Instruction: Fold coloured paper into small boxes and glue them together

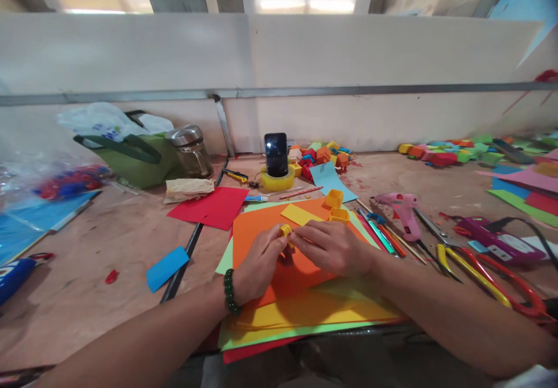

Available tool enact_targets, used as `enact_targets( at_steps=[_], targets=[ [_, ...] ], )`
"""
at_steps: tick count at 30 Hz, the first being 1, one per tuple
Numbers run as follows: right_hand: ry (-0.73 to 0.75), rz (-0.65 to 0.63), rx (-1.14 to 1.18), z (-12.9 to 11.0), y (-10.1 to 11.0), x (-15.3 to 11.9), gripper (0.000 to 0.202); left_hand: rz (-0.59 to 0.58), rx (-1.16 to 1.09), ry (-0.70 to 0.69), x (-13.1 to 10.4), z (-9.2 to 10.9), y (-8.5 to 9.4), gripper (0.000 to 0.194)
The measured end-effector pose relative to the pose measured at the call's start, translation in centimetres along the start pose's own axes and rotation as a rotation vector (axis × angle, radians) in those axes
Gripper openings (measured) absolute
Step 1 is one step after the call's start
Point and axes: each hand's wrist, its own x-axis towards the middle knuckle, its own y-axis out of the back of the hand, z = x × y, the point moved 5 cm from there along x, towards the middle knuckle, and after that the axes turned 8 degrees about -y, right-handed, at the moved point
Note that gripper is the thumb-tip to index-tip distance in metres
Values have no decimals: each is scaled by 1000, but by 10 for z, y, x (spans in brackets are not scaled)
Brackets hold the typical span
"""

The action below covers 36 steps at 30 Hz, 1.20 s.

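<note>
Over an orange sheet (250, 243) on a stack of coloured paper, my left hand (260, 260) pinches a small folded yellow paper piece (286, 230). The fingertips of my right hand (329, 245) are pressed together at the right side of that same piece. Behind my hands lies a flat yellow strip (300, 214). Two open yellow paper boxes, one (334, 198) behind the other (339, 215), stand at the sheet's right edge. A dark green bead bracelet (231, 292) circles my left wrist.
A phone (276, 154) stands in a yellow tape roll (278, 180), beside a pile of small coloured boxes (322, 155). At the right are a pink glue gun (403, 211), scissors (479, 275) and a purple tool (497, 240). A green bag (139, 164) and jar (192, 153) stand back left.
</note>
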Motion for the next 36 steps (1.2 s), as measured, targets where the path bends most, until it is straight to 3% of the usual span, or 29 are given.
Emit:
enact_targets(
  at_steps=[4,8,10,20,25,31,36],
  targets=[
    [-100,-11,138,4,-3,0,13,-3,135,-54,1,-2,1,27],
    [-451,16,412,20,-11,-4,10,-20,265,-118,0,-1,0,25],
    [-554,29,465,25,-16,-7,6,-45,327,-157,-1,2,-2,24],
    [-440,-78,269,18,-27,-9,26,-115,275,-84,-3,-2,-6,26],
    [-521,-94,371,22,-31,-12,24,-121,224,-41,-1,-2,-6,28],
    [-671,-153,583,30,-33,-14,25,-96,283,-96,-1,-3,-4,28],
    [-725,-92,627,31,-30,-13,27,-109,181,-55,1,0,-4,23]
  ],
)
